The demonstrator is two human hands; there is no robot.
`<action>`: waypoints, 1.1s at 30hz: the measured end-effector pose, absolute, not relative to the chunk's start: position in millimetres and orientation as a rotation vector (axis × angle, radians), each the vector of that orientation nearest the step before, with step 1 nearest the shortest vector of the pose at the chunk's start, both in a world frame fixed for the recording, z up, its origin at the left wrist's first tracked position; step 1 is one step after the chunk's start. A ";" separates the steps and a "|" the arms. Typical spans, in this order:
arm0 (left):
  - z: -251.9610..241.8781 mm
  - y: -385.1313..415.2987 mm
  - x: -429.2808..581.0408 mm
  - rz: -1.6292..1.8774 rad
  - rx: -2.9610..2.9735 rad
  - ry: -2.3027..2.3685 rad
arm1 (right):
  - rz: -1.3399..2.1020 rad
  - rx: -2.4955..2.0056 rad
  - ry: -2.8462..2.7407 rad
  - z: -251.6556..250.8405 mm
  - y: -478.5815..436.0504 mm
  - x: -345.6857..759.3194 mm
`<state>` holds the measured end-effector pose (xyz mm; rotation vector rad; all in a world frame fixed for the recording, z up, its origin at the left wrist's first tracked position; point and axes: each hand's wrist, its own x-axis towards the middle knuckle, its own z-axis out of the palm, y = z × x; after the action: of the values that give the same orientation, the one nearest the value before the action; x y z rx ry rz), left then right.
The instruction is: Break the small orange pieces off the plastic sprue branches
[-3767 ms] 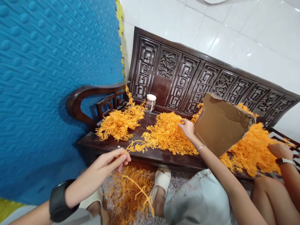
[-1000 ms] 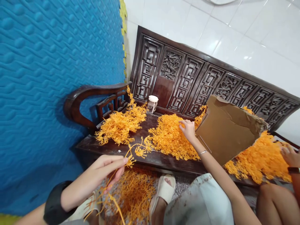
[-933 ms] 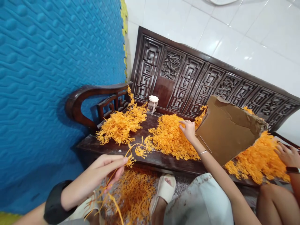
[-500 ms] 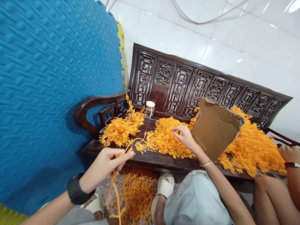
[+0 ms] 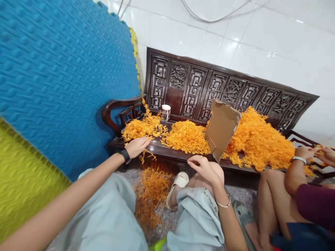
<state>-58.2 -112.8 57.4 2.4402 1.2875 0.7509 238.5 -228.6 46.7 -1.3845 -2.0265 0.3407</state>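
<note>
My left hand (image 5: 138,145), with a black band at its wrist, pinches an orange branched strand (image 5: 148,154) at the bench's front edge, beside the left orange pile (image 5: 138,128). Over my right knee is my right hand (image 5: 202,165), its thumb and fingers curved with a gap between them and nothing visible inside. Beyond it lies the middle pile of small orange pieces (image 5: 185,137). An upright piece of cardboard (image 5: 222,125) separates that pile from a larger orange heap (image 5: 261,143).
Against the carved back of the dark wooden bench (image 5: 175,101) stands a white-lidded clear jar (image 5: 165,112). Orange stems (image 5: 154,184) lie on the floor between my feet. At the right, another person's hands (image 5: 305,152) hold orange material. Blue matting (image 5: 65,76) rises on the left.
My left hand has moved forward to the bench edge with the strand. My right hand has drawn back from the middle pile to above my knee. The view has shifted.
</note>
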 end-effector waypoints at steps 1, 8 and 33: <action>56.5 -113.7 -58.2 0.710 2.495 1.312 | 0.274 -1.400 -1.976 45.7 -237.0 245.7; 58.9 -125.2 -59.5 0.448 2.752 1.404 | 0.043 -1.377 -1.799 41.2 -311.4 298.4; 28.9 -63.0 -67.1 -0.071 2.685 1.694 | 0.861 -1.452 -1.608 0.6 -137.8 255.9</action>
<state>-67.1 -63.0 28.9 2.6847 1.6936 -0.0708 255.9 -137.8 0.6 -1.4521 -1.6078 0.8608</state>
